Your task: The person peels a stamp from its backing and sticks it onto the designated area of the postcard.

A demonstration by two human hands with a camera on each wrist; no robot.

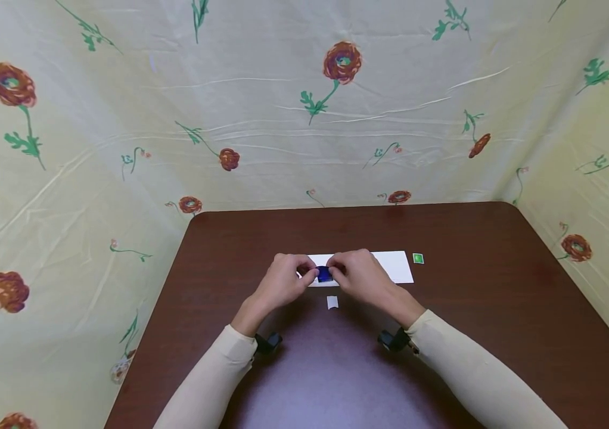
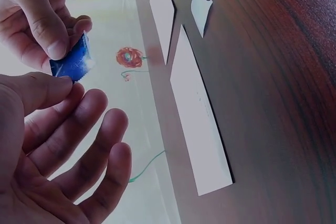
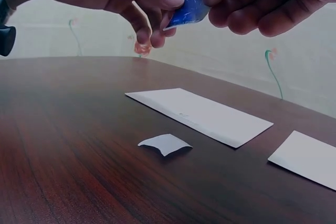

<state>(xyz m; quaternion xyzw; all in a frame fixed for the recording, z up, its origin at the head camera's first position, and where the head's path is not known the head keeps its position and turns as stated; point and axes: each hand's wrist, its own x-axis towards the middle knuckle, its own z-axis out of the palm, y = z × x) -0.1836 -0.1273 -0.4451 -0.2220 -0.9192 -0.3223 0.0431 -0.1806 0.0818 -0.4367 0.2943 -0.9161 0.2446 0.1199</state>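
A blue postage stamp with perforated edges is held up between both hands, slightly bowed. On its left edge, the thumb and a fingertip of my left hand pinch it, with the other fingers spread loosely in the left wrist view. My right hand pinches the opposite edge between thumb and finger. Under the hands lie two white rectangles that look like envelopes; one envelope extends past the right hand, and both show in the right wrist view, the nearer envelope with faint marks.
A small scrap of white paper, curled at its edges, lies on the brown table just in front of the envelopes. To their right is a green stamp. Flowered cloth hangs behind the table and along its sides.
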